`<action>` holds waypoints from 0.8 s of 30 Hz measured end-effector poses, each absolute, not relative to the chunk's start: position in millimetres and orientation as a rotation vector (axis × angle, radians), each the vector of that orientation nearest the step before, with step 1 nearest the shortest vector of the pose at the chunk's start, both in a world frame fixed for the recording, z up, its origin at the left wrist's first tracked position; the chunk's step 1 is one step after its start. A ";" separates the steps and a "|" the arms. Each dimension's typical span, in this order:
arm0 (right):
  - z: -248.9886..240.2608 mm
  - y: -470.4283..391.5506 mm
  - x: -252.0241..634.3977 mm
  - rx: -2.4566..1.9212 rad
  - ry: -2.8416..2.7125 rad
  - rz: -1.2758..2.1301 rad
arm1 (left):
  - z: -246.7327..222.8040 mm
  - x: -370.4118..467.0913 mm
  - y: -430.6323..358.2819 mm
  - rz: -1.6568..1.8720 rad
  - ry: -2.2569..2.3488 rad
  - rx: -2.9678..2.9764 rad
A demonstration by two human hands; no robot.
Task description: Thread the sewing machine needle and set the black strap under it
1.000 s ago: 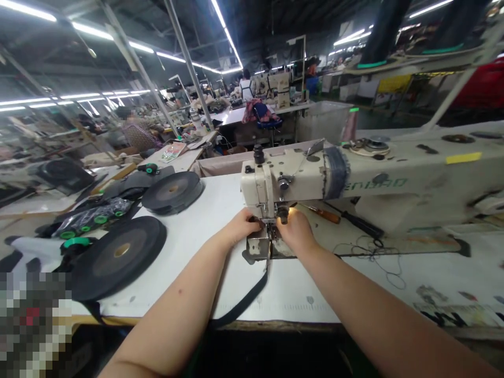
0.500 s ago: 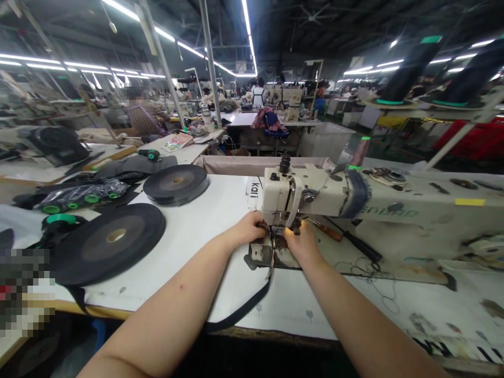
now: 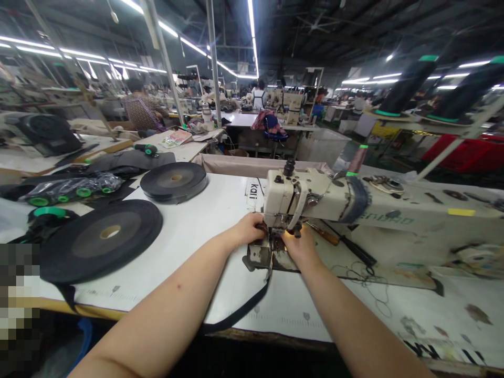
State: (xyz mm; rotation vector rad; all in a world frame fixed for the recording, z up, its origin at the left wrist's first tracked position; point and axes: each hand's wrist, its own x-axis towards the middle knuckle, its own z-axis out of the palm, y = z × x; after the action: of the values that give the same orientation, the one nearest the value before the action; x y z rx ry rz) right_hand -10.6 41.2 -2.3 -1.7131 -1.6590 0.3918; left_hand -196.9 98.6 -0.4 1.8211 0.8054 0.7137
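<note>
A cream sewing machine (image 3: 281,197) stands on the white table with its needle area between my hands. My left hand (image 3: 249,229) is left of the needle, fingers curled; what they hold is hidden. My right hand (image 3: 301,245) lies on the other side, close by the presser foot, its fingertips hidden by the machine head. A small light glows over that hand. From the needle plate, a black strip of tape (image 3: 241,313) runs toward me and over the table's front edge.
Two rolls of black tape, a large one (image 3: 134,231) and a smaller one (image 3: 192,186), lie on the left. Plastic-wrapped spools (image 3: 74,189) sit beyond them. An orange-handled screwdriver (image 3: 326,234) and a black-handled tool (image 3: 357,252) lie under the machine arm, near loose thread (image 3: 380,294).
The camera view has shifted slightly. Both hands stay at the needle area, and the black tape lies nearly as before.
</note>
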 end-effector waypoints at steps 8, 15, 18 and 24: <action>-2.1 41.9 -9.6 -1.704 -1.666 0.385 | -3.4 -196.6 100.6 0.706 0.819 1.827; -4.5 42.6 -11.0 -1.681 -1.643 0.414 | -2.9 -196.6 99.4 0.699 0.807 1.829; -4.1 42.9 -10.8 -1.706 -1.639 0.396 | -2.2 -196.6 99.0 0.690 0.802 1.836; -5.8 45.8 -8.6 -1.652 -1.665 0.369 | -2.8 -196.4 101.2 0.664 0.807 1.845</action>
State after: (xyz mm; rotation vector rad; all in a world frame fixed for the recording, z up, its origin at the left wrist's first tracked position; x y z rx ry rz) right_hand -8.6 45.8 -5.8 -1.6520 -1.6650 0.3693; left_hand -196.4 101.2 -2.8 1.8450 0.8074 0.6635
